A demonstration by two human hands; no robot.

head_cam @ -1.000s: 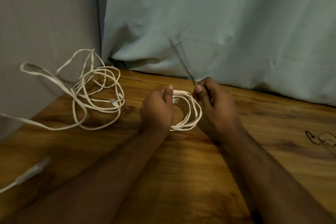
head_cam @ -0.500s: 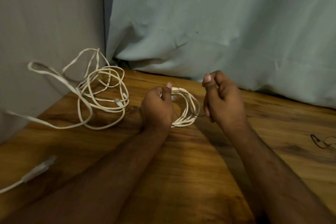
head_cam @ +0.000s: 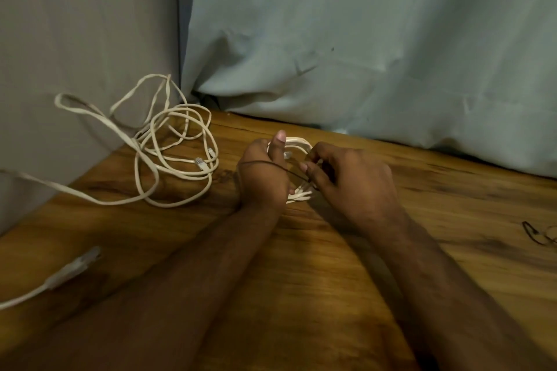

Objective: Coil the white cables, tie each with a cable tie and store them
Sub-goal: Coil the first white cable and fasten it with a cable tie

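Coil [head_cam: 297, 194] half behind hands [head_cam: 304, 173]

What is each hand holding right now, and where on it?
Left hand grips the coiled white cable by its left side; right hand pinches the thin dark tie near the coil.

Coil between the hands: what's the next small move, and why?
Probably draw the tie snug round the coil with the right hand. The left hand grips the coil, and the dark tie runs slack over the back of that hand to the right fingers, so it does not look cinched yet.
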